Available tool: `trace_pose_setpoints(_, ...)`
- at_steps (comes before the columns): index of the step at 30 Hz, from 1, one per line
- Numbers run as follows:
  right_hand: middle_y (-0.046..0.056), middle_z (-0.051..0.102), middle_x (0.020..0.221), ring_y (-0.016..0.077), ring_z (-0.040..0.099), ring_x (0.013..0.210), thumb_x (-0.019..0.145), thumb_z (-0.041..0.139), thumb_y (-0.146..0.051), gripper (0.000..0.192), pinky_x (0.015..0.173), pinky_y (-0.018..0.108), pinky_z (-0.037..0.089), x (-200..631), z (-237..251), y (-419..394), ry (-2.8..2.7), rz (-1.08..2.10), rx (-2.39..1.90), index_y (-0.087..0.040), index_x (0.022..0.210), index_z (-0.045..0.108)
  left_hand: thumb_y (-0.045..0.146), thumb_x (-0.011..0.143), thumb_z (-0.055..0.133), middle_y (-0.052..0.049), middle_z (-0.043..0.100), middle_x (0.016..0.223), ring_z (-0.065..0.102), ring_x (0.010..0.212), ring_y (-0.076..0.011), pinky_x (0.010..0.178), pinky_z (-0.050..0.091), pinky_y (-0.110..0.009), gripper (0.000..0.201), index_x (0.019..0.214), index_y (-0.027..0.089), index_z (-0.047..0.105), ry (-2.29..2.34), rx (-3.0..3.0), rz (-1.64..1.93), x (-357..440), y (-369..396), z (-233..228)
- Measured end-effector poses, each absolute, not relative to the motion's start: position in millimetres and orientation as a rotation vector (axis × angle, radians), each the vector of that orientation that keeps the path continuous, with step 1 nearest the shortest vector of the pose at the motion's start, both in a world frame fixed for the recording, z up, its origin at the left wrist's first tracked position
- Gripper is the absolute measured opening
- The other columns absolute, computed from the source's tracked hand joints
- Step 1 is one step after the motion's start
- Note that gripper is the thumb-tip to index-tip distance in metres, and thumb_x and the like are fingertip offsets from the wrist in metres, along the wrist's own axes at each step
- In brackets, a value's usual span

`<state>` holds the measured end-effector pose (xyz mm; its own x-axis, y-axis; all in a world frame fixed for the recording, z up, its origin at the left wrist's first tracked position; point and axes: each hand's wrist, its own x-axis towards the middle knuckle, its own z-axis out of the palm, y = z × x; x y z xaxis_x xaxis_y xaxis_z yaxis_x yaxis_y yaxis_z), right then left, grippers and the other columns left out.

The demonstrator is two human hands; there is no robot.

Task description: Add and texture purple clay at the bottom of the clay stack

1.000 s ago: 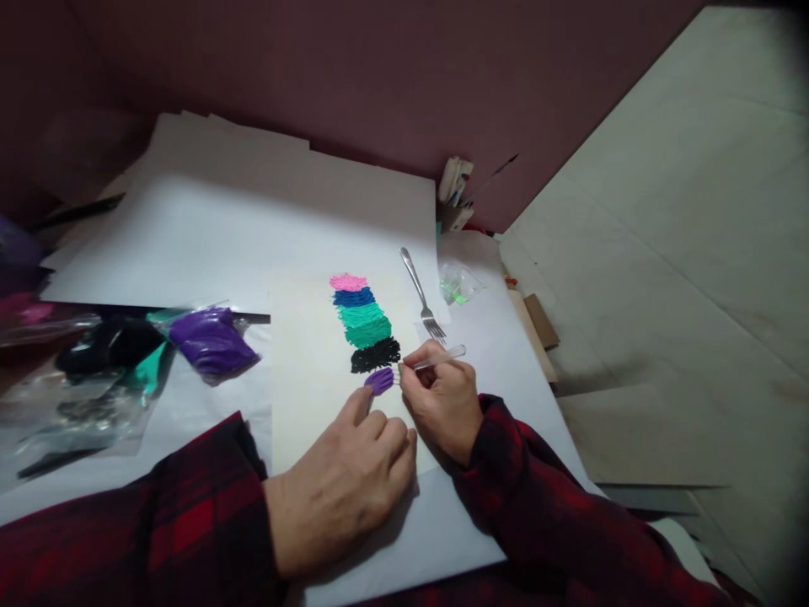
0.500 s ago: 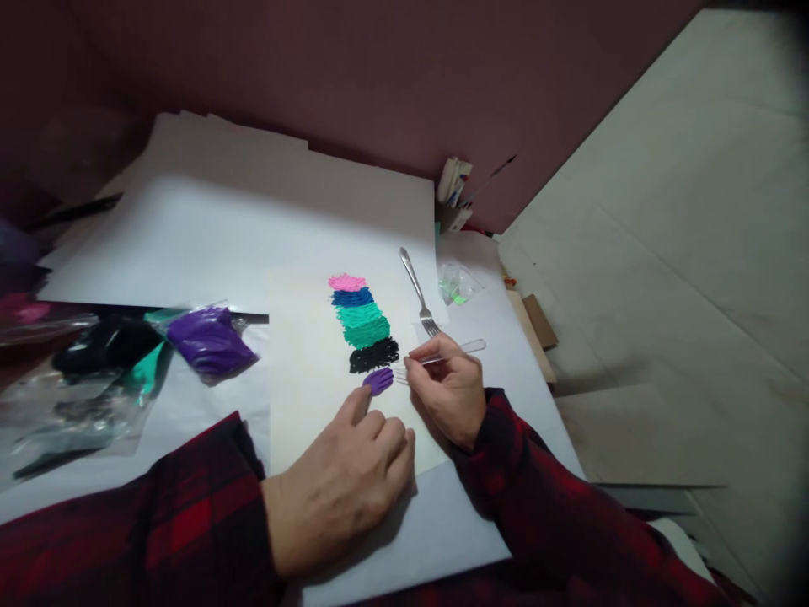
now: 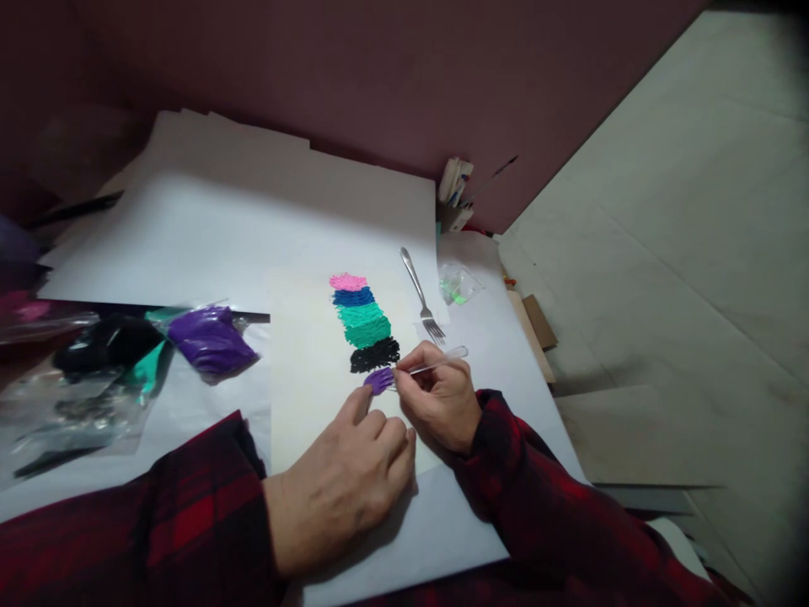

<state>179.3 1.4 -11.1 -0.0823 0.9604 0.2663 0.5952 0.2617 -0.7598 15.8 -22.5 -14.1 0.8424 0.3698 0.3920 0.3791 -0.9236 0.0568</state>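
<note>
Pinching a clear plastic fork (image 3: pixel 425 364) near its tines, the right hand (image 3: pixel 439 405) has its grip closed on it; the fork's long axis runs sideways, tines pointing left into the purple clay patch (image 3: pixel 379 380) (handle trailing right). The left hand (image 3: pixel 347 480) rests flat below, its grip holding nothing.

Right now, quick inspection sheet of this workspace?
Surface: white sheets overlapping; cream paper on top.
Job's things: clear fork at purple patch; pink, blue, teal, black bands above it.
Clutter: metal fork; bags of purple, black, teal stuff.
Hands: right hand grips clear fork; left hand presses on paper.
Cables: nothing seen.
Surroundings: dark red wall; cup of tools.
</note>
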Motion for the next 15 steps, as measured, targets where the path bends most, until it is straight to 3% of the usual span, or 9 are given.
trace_pose_setpoints(15, -0.007, 0.048, 0.051, 0.0040, 0.046, 0.038, 0.079, 0.057, -0.015, 0.007, 0.039, 0.015, 0.034, 178.7, -12.7, 3.3, -1.771, 0.489, -1.469, -0.017, 0.073, 0.056, 0.023, 0.092, 0.047, -0.003, 0.052, 0.074, 0.046, 0.067, -0.0194, 0.083, 0.042, -0.049, 0.021, 0.095, 0.011, 0.064, -0.585, -2.999, -0.623, 14.8, -21.9, -13.2)
